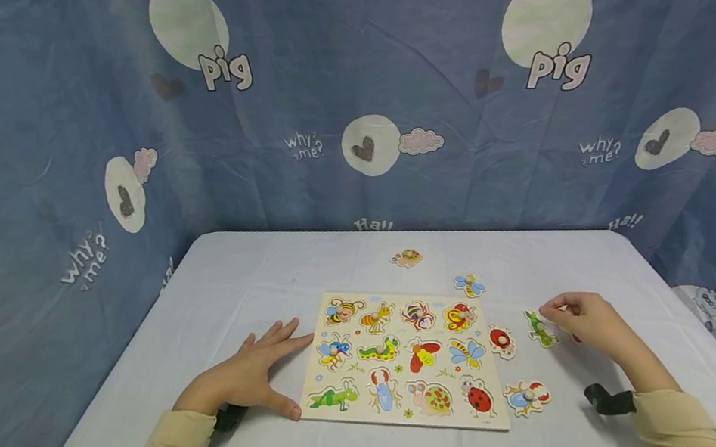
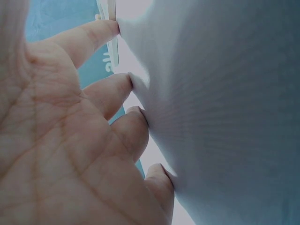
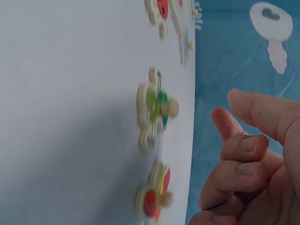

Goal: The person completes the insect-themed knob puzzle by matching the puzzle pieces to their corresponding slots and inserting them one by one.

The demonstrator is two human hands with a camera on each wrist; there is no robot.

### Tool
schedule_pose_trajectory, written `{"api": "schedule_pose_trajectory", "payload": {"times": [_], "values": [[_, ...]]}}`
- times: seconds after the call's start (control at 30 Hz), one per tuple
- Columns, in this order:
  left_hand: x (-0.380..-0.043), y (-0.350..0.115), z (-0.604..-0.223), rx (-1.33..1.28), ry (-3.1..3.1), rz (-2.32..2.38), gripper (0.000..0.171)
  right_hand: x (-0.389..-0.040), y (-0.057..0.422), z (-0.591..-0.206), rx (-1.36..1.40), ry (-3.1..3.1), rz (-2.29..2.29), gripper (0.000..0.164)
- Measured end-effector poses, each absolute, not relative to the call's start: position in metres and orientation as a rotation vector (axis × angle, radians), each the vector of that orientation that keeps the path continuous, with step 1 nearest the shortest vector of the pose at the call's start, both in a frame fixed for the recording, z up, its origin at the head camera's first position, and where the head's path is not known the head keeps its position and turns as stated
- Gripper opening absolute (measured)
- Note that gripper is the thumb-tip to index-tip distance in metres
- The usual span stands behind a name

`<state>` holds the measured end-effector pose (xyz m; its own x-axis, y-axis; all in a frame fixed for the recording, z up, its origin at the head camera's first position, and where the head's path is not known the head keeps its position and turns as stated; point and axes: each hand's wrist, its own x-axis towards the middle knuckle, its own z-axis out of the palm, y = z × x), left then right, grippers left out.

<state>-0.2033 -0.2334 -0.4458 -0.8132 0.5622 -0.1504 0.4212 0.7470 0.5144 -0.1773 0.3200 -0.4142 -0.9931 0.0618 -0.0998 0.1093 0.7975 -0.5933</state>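
Note:
A wooden puzzle board point(image 1: 444, 374) printed with insects lies on the white table. My left hand point(image 1: 249, 374) is spread at the board's left side, thumb at the near left corner and index finger at the edge. In the left wrist view its fingertips point(image 2: 125, 80) rest on the cloth. My right hand point(image 1: 585, 321) hovers over a green grasshopper piece point(image 1: 540, 331), thumb and index finger apart. The right wrist view shows the grasshopper's round wooden knob point(image 3: 172, 108) clear of the fingers. A red and yellow piece point(image 3: 159, 194) is mostly hidden under that hand in the head view.
Right of the board lie a ladybug piece point(image 1: 501, 341) and a blue beetle piece point(image 1: 528, 398). A dragonfly piece point(image 1: 470, 285) and a snail piece point(image 1: 406, 258) lie beyond its far edge. A blue printed curtain point(image 1: 312, 92) hangs behind the table point(image 1: 254, 268).

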Motion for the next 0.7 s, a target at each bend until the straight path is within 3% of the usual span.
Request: {"api": "schedule_pose_trajectory", "payload": {"times": [0.2, 0.7], "values": [[-0.204, -0.234, -0.446, 0.767, 2.648, 0.678, 0.119, -0.174, 0.341, -0.419, 0.211, 2.918, -0.934, 0.047], [-0.202, -0.234, -0.444, 0.767, 2.654, 0.674, 0.119, -0.170, 0.372, -0.434, 0.317, 2.888, -0.884, 0.043]]}}
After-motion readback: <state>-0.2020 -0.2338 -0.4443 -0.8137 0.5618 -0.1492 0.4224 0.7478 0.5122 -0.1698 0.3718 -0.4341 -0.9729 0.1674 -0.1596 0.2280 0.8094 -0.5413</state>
